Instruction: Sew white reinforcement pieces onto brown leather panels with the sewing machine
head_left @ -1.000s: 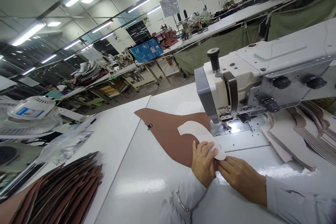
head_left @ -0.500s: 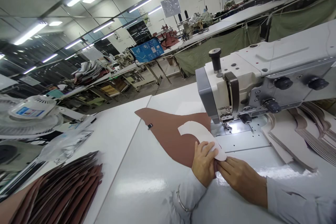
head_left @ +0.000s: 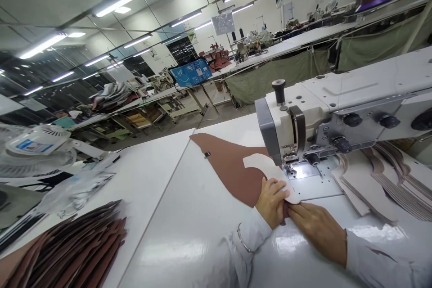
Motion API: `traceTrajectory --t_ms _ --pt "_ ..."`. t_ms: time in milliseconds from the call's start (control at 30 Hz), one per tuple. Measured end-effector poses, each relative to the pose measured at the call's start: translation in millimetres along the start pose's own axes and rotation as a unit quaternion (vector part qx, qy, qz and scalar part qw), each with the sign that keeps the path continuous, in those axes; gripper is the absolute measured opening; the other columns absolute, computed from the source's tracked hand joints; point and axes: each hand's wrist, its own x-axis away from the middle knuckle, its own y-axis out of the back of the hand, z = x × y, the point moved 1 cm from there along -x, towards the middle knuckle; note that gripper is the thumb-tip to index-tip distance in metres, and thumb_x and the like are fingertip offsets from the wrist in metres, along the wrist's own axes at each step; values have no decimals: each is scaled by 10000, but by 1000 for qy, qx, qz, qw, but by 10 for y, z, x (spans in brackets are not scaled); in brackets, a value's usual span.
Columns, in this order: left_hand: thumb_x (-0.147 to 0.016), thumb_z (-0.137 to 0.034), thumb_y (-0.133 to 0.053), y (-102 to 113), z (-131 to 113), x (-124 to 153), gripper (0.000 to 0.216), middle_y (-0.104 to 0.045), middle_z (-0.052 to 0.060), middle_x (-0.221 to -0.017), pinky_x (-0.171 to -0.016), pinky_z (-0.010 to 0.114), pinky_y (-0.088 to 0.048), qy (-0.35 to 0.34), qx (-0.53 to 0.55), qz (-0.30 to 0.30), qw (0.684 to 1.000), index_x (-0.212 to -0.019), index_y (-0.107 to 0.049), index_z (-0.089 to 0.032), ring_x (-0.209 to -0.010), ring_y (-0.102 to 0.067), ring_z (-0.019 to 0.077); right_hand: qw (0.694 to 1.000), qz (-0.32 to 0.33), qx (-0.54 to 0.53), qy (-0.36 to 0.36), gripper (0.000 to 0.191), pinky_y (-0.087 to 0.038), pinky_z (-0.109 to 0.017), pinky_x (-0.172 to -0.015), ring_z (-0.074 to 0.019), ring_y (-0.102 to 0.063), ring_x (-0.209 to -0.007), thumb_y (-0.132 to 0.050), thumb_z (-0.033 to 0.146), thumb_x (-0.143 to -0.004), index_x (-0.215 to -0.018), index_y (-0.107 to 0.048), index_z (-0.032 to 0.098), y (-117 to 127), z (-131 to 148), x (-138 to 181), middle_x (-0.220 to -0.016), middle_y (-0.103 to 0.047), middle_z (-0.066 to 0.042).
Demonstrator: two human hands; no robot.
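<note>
While the white piece (head_left: 261,163) is lying on the brown panel (head_left: 232,171), left of the sewing machine (head_left: 286,119), your left hand (head_left: 272,202) is holding both, your right hand (head_left: 317,227) is touching their near end, pinch unclear; likely they're handling light, bendy, best gripped at edges

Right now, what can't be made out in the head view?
All in the head view:
- Part of the brown piece: covered by the white piece; its far right end goes behind the sewing machine.
- Part of the white piece: under the left hand.
- Left palm: hidden by the back of that hand.
- Sewing machine's right end: cut off by the right edge.
- Brown stack: cut off by the bottom edge.
- Fan label print: too small.
</note>
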Motion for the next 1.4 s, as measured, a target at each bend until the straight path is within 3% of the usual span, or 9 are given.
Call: traceTrajectory --t_ms 267,633,1167,1400 --pt "-746 -112 -453 -96 185 -182 257 -617 71 -1078 -1001 588 -258 -25 28 19 999 -893 -652 -183 -1034 -470 249 999 4 29 -24 253 -411 -259 -581 -147 -531 -677 -319 40 -869 -843 -552 133 -29 -127 -66 -754 -558 -54" --pt "-735 -125 -462 -154 262 -302 250 -623 73 -1077 -967 573 -292 -37 25 20 999 -874 -660 -187 -1029 -472 261 999 2 24 -30 215 -396 -259 -573 -146 -516 -647 -353 36 -857 -818 -536 141 4 -225 -107 -740 -554 -41" --pt "-766 -128 -446 -155 284 -368 234 -620 67 -1081 -943 528 -354 -42 16 29 999 -878 -642 -190 -993 -498 247 999 -4 23 -35 234 -371 -269 -558 -144 -490 -619 -335 35 -862 -776 -525 141 -51 -271 -128 -713 -538 -38" --pt "-779 -132 -453 -135 234 -327 227 -614 77 -1074 -982 552 -291 -39 -6 42 998 -886 -643 -194 -1056 -468 255 999 1 35 -28 236 -363 -265 -554 -142 -479 -607 -336 22 -850 -764 -522 137 -47 -204 -110 -690 -521 -38"
